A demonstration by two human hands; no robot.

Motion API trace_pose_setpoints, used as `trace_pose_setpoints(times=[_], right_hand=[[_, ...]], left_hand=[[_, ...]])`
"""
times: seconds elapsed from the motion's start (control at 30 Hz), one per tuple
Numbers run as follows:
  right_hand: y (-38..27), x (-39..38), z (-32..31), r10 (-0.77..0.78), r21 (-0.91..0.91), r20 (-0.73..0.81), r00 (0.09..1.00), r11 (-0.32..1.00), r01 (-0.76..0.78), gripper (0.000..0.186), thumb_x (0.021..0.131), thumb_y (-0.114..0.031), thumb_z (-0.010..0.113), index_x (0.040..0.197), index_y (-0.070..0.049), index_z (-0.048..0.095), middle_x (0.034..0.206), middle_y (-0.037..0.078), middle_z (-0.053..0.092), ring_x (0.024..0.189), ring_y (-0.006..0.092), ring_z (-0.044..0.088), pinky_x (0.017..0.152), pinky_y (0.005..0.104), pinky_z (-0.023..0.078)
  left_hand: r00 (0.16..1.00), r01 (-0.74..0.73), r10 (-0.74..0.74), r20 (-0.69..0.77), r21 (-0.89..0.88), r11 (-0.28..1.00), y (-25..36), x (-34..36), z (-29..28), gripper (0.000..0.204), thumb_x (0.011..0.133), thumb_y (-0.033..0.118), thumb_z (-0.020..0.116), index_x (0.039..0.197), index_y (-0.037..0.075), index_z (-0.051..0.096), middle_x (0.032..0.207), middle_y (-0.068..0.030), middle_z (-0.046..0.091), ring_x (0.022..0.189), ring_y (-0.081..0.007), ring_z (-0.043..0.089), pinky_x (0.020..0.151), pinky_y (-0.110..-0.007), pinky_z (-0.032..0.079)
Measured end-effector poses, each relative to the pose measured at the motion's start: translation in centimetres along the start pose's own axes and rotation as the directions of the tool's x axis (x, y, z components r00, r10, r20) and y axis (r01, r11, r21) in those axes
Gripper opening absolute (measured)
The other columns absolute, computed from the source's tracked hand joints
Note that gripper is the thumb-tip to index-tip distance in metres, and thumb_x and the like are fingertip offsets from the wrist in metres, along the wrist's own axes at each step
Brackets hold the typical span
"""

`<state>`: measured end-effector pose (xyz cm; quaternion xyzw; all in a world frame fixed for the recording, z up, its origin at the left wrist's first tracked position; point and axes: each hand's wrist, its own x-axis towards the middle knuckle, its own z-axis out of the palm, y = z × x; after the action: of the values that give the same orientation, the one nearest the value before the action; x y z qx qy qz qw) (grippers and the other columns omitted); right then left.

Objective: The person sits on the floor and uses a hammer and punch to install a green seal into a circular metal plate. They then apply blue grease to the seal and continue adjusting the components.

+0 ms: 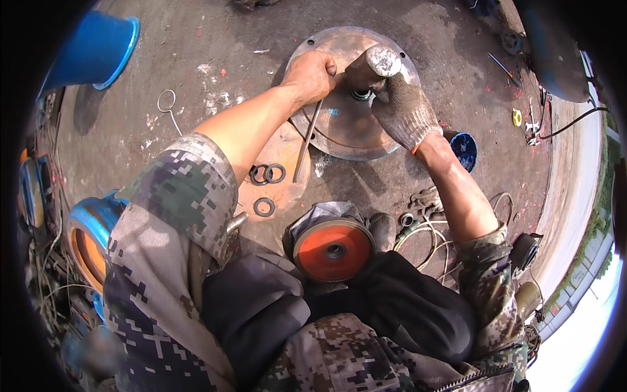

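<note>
A round, rusty steel plate (359,147) with bolt holes near its rim lies on the ground ahead of me. My bare left hand (308,78) is closed over its left part, on a thin metal rod (307,144) that slants down toward me. My right hand (406,112), in a dirty knit glove, grips a thick metal cylinder (383,61) with a bright, worn end, like a hammer head. Below the cylinder shows the plate's centre hole (362,95). Any handle on the cylinder is hidden.
Several black rings (275,173) rest on a reddish board (287,153). An orange-faced wheel (334,249) is between my legs. Nearby are a blue-lined can (464,151), looped cord (428,245), a wire hook (167,101), a screwdriver (506,70), yellow tape (516,117) and a large blue pipe piece (98,49).
</note>
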<state>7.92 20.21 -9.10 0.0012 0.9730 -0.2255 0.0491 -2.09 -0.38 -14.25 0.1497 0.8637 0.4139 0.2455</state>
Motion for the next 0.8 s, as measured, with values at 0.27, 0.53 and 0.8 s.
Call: trace_pose_setpoints(times=[0.27, 0.53, 0.8], right_hand=[[-0.1, 0.7, 0.6, 0.048, -0.069, 0.146, 0.988, 0.997, -0.038, 0.036, 0.086, -0.013, 0.068, 0.12, -0.002, 0.068, 0.115, 0.027, 0.07, 0.111, 0.043, 0.067, 0.094, 0.0482, 0.053], [-1.4, -1.6, -0.1, 0.064, 0.06, 0.028, 0.998, 0.996, -0.066, 0.038, 0.088, -0.015, 0.066, 0.124, 0.0, 0.064, 0.108, 0.029, 0.071, 0.105, 0.045, 0.069, 0.087, 0.0507, 0.055], [-2.2, -2.6, -1.5, 0.17, 0.103, 0.103, 0.98, 0.978, -0.18, 0.035, 0.091, -0.016, 0.062, 0.122, -0.001, 0.065, 0.104, 0.03, 0.072, 0.101, 0.0475, 0.07, 0.083, 0.0527, 0.057]], left_hand=[[0.999, -0.006, 0.007, -0.033, 0.048, 0.999, 0.5, -0.2, 0.0, 0.026, 0.082, 0.015, 0.084, 0.081, 0.006, 0.059, 0.078, -0.0091, 0.067, 0.079, -0.0216, 0.065, 0.075, -0.039, 0.052], [1.0, 0.019, -0.018, -0.012, 0.02, 1.0, -1.1, -0.2, 0.3, 0.027, 0.083, 0.013, 0.084, 0.081, 0.006, 0.058, 0.078, -0.0063, 0.067, 0.076, -0.0178, 0.062, 0.076, -0.037, 0.052], [1.0, 0.008, -0.011, -0.021, -0.123, 0.992, -2.5, -1.6, 0.2, 0.022, 0.088, 0.008, 0.079, 0.094, 0.004, 0.059, 0.084, -0.002, 0.062, 0.079, -0.0142, 0.059, 0.079, -0.035, 0.052]])
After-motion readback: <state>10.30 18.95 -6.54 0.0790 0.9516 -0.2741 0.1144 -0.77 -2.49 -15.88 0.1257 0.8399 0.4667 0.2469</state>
